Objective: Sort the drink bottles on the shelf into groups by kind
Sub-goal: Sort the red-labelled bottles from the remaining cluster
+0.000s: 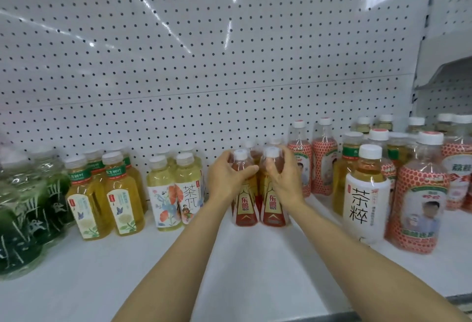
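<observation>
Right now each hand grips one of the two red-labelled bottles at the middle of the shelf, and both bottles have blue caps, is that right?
Not quite: the head view shows white caps, not blue. The left hand and the right hand each grip one of the red-labelled bottles at the middle of the shelf.

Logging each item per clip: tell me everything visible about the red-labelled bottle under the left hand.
The left red-labelled bottle is clear plastic with a white cap, amber-red drink and a red and gold label with Chinese characters. It stands upright on the white shelf, close beside its twin; whether they touch is unclear. The left hand holds its shoulder, fingers curled round it below the cap.
</observation>
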Tool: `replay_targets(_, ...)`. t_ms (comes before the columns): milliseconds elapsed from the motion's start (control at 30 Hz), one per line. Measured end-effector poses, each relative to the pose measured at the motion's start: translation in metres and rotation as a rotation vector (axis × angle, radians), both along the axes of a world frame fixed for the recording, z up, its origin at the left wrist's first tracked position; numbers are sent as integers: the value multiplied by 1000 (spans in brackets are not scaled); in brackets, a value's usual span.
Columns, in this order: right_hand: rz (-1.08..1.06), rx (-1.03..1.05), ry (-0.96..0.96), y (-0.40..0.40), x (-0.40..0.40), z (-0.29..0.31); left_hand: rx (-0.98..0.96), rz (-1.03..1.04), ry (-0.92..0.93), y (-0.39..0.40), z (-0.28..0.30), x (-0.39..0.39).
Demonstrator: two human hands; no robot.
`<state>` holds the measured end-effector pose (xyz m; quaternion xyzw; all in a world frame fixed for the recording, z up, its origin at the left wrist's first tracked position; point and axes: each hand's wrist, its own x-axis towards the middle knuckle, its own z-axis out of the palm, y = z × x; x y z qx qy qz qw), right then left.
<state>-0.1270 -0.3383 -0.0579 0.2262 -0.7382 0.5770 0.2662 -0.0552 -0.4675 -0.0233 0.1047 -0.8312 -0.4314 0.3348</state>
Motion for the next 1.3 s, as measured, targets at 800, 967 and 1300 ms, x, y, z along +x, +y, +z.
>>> replay_targets(800,-62,169,-163,25,-13,105,-140,-197,-58,-28,73,-26)
replay_targets(967,-127,667,-380,7,-44,133,-356,-206,-365,-24,78,-71)
replay_targets(1300,-147,703,-361,6,-64,117,-356,-227,-402,-32,77,-79)
